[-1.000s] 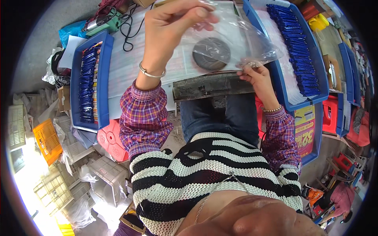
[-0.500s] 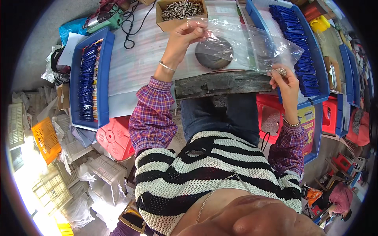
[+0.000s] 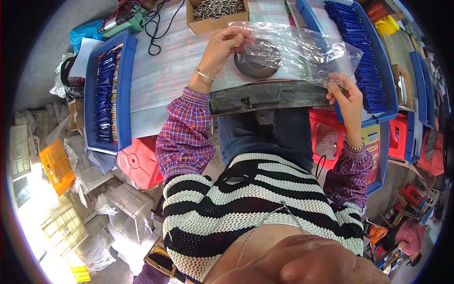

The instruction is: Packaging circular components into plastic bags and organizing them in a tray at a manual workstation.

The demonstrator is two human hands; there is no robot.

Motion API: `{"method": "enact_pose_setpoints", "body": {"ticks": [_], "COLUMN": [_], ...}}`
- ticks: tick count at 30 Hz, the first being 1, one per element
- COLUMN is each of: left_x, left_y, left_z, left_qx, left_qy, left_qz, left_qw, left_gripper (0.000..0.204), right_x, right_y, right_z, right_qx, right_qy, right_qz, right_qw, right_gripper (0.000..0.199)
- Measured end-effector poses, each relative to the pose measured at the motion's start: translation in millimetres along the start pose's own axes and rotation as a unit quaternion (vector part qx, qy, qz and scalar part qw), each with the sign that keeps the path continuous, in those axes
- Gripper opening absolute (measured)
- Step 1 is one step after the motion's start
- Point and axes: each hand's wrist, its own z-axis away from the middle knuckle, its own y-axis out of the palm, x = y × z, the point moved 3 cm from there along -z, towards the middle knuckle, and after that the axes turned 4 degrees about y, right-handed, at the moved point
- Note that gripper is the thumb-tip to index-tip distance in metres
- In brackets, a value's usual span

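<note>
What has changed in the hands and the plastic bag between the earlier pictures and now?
The left hand came down from its raised position to the bag's upper edge; the right hand swung out rightward, stretching the bag. Both kept their grip. Blue trays and the dark round dish stayed put.

Cardboard box (image 3: 215, 19) and blue trays (image 3: 124, 90) hem the bench (image 3: 161, 75).

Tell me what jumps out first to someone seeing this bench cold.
A clear plastic bag, stretched between the left hand and right hand, hangs over a dark round dish at the bench's near edge. Blue trays packed with blue packets flank the bench on both sides. A cardboard box of small metal parts sits at the far edge, above the left hand.
</note>
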Motion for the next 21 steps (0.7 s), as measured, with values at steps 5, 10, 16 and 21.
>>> {"method": "enact_pose_setpoints", "body": {"ticks": [5,10,16,21], "left_x": [-0.6,-1.2,2.2,5.4], "left_y": [1.1,1.4,1.1,0.8], "left_z": [-0.1,1.0,2.4,2.7], "left_qx": [-0.003,-0.016,-0.014,-0.007], "left_qy": [0.006,-0.002,0.000,0.013], "left_qz": [0.001,-0.011,0.007,-0.001], "left_qw": [1.000,1.000,1.000,1.000], "left_gripper": [0.015,0.015,0.017,0.016], "right_x": [0.0,1.4,5.9,7.1], "right_y": [-0.5,-2.8,-5.1,-9.6], "right_z": [0.0,0.4,1.9,2.8], "right_qx": [0.002,0.017,0.026,0.023], "right_qy": [0.002,0.001,0.020,0.011], "right_qz": [0.007,0.025,0.026,0.034], "right_qw": [1.000,1.000,0.999,0.999], "right_gripper": [0.021,0.022,0.024,0.023]}}
